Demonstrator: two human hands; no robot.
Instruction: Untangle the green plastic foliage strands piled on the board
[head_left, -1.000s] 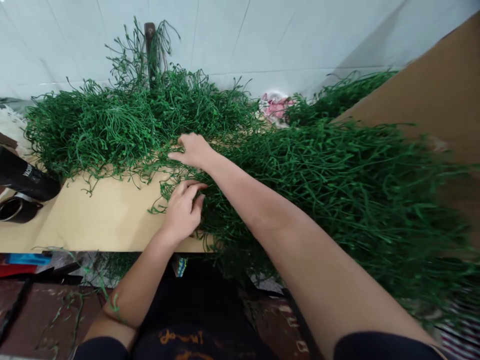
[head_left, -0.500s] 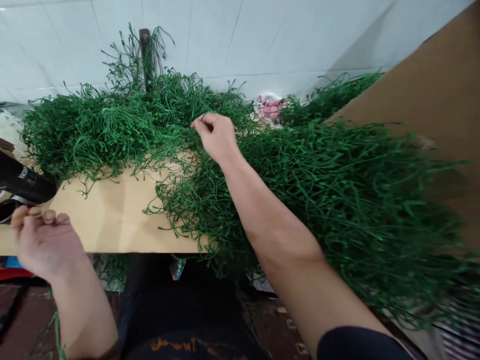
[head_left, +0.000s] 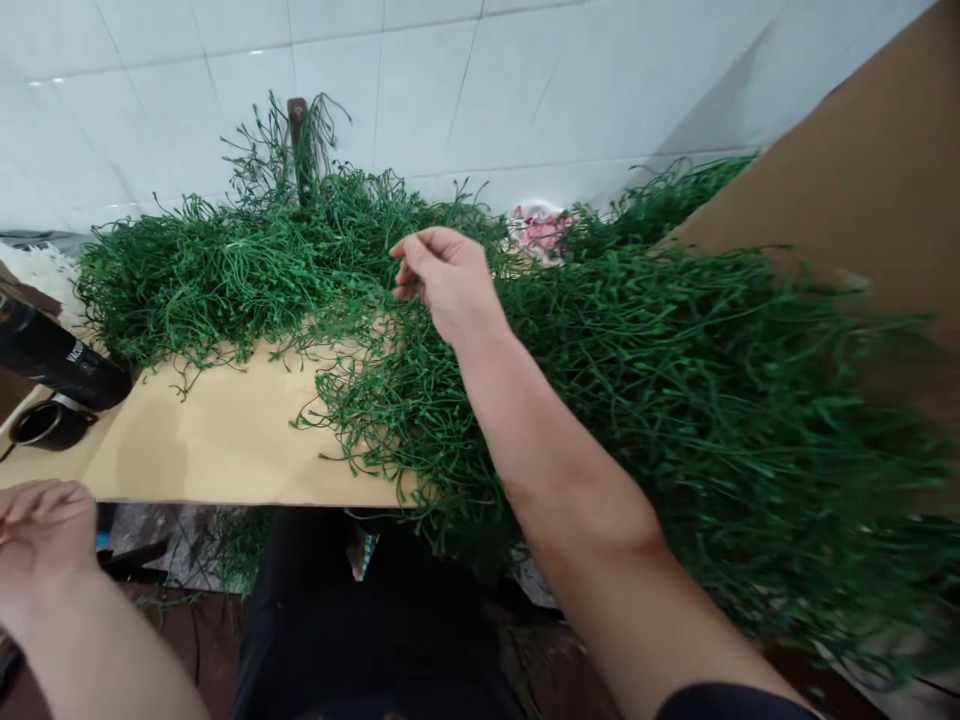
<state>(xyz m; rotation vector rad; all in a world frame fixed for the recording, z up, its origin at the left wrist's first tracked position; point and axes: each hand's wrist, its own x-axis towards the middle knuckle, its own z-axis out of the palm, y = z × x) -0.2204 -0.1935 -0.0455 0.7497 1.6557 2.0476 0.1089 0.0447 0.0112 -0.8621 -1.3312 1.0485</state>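
Note:
My right hand (head_left: 446,280) is over the middle of the board, just above the tangled green plastic stems. Its fingers are loosely bent with the tips apart, and I see nothing between them. One heap of green stems (head_left: 217,270) runs along the back of the board. A larger heap of stems (head_left: 660,400) spreads to the right, under and beside my right forearm. My left hand (head_left: 45,530) is at the left edge, palm up, fingers loosely curled and partly cut off by the frame. It appears to hold nothing.
A tan board (head_left: 232,430) lies before me. On the left are a black bottle (head_left: 64,355) and a dark mug (head_left: 56,425). A brown cardboard sheet (head_left: 862,170) leans at the right. A pink and white bundle (head_left: 541,230) lies by the tiled wall (head_left: 480,80).
My left hand has moved left and down, partly out of view. My right hand has shifted slightly right, its pinched fingers now spread apart. The camera has tilted up a little.

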